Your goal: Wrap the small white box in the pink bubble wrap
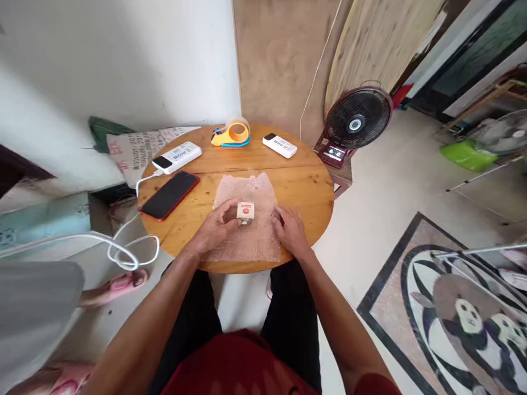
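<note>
A sheet of pinkish bubble wrap (251, 189) lies spread on the round wooden table (313, 186). On it stands a small cream box with a red round mark (245, 210). My left hand (218, 224) holds that box by its left side with the fingertips. My right hand (290, 229) rests flat on the right part of the bubble wrap, fingers bent, holding nothing else.
A red-cased phone (169, 195) and a white power bank (177, 157) with a white cable (127, 247) lie at the left. A yellow and blue tape dispenser (231, 135) and a white remote (280, 146) sit at the back. A floor fan (356, 122) stands to the right.
</note>
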`<state>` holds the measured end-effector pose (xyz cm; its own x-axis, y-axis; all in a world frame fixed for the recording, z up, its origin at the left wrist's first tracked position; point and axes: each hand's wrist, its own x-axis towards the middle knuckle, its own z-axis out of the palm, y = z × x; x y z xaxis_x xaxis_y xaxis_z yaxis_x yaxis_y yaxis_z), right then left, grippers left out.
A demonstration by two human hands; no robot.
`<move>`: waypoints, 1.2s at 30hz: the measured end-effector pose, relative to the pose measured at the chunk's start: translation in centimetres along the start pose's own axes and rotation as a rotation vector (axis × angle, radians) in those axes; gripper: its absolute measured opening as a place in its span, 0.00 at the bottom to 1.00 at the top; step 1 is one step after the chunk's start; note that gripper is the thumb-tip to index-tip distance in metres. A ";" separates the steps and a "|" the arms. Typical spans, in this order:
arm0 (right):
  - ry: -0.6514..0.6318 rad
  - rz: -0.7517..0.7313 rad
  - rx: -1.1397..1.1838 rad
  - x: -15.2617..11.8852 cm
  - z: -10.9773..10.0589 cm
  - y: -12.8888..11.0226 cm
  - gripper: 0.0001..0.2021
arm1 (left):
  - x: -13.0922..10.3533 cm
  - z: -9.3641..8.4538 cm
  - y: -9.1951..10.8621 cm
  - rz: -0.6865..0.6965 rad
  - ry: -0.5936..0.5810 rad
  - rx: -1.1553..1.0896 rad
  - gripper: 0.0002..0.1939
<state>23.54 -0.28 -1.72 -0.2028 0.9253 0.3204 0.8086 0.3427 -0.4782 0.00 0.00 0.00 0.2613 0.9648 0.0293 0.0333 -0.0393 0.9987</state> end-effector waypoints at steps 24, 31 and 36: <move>-0.369 -0.448 -0.612 -0.3 -3.1 -3.5 0.10 | -0.4 0.6 -1.7 0.142 0.024 0.209 0.26; -0.509 -0.424 -0.392 -2.9 -5.7 -5.3 0.28 | -3.1 -1.1 -0.1 0.250 0.083 0.608 0.37; -0.466 -0.570 -0.426 -3.9 -4.2 -4.0 0.10 | -6.8 -1.2 0.8 0.429 -0.044 0.901 0.30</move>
<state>23.39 -5.94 2.37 -0.7730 0.6344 0.0045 0.6342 0.7725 0.0330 -2.95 -6.28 0.68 0.4571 0.8131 0.3604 0.6421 -0.5821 0.4989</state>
